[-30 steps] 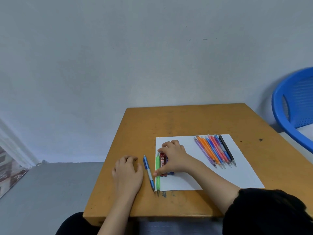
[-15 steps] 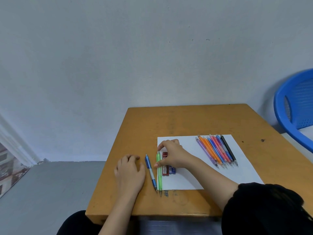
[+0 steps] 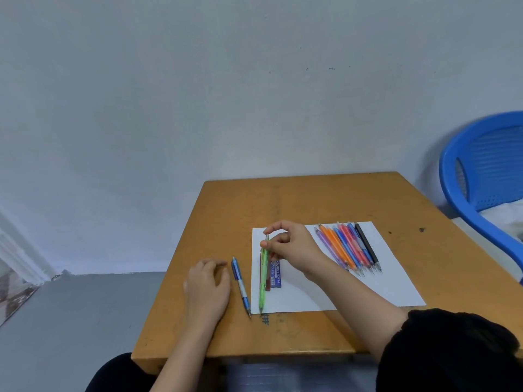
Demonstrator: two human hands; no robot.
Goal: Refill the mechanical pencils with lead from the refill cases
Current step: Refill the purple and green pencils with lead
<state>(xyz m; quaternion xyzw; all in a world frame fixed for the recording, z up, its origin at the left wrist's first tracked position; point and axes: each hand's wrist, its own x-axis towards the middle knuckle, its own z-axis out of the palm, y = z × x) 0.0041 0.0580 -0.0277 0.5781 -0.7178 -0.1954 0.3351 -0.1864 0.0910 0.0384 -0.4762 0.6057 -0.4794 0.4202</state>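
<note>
**Head view.** Our right hand [image 3: 288,247] pinched the green pencil [image 3: 264,275] near its cap end, thumb on one side and a finger on the other, with the index arched above. The tip pointed toward us, low over the near left corner of the paper [image 3: 311,295]; we could not tell whether it touched. Our left hand [image 3: 208,287] rested on the table [image 3: 283,199], fingers loosely curled and holding nothing, just beside the blue pencil [image 3: 240,281], which lay flat off the paper. Two refill cases lay on the paper beneath the green pencil: the blue case [image 3: 276,274] was in plain sight, and the red case [image 3: 268,287] was largely hidden by the barrel. A row of pencils [image 3: 348,247] lay well apart, toward the paper's far right. A chair [image 3: 467,165] stood past the table's right edge.

We judged the step to be taking up the green pencil for opening, with no refilling begun. To do it well, the left hand should steady the barrel while the cap is drawn straight off along the axis. The open end should stay upward, the cap should be parked on the paper, and the brittle lead should be fed in without bending.
</note>
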